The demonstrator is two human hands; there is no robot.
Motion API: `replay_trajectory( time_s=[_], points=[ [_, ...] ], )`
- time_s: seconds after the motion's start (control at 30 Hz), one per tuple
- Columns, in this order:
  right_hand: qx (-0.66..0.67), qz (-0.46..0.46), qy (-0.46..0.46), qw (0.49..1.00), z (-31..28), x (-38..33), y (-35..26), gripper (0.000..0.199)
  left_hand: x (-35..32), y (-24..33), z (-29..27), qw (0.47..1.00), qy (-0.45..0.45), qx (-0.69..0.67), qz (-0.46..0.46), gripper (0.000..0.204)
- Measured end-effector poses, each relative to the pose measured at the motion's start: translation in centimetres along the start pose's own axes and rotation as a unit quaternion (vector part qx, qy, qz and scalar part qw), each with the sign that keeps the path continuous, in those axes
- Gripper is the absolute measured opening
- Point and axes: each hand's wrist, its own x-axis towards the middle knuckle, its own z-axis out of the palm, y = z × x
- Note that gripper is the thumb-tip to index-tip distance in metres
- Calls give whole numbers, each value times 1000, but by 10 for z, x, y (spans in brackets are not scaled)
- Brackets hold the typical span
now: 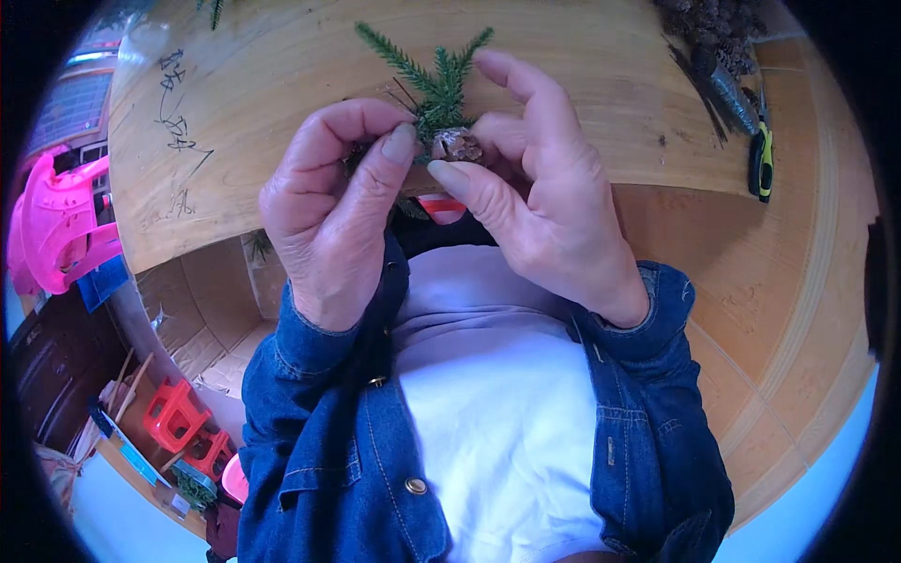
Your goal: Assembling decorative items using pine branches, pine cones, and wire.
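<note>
Just above the wooden table's near edge, I hold an artificial pine sprig with several green needled tips pointing away from me. A brown pine cone with whitish scales sits against the base of the sprig. My right hand grips the cone between thumb and bent fingers, its index finger raised. Thumb and fingers of my left hand pinch together beside the sprig's base; what lies between them is mostly covered. A thin brown stem sticks up near the left fingertips.
The wooden table carries dark handwriting at left. On its right lie pliers with yellow-black handles, dark wires and a heap of pine cones. A pink chair and red stools stand left; a cardboard box is below.
</note>
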Motion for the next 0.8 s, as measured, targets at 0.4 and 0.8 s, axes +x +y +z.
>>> replay_trajectory(
  time_s=[0.4,0.8],
  points=[
    [129,39,-75,988,-6,5,3,42,-2,4,3,1000,17,7,-24,14],
    [51,-18,-45,998,-7,1,1,36,-1,15,13,998,-14,31,-48,16]
  ],
)
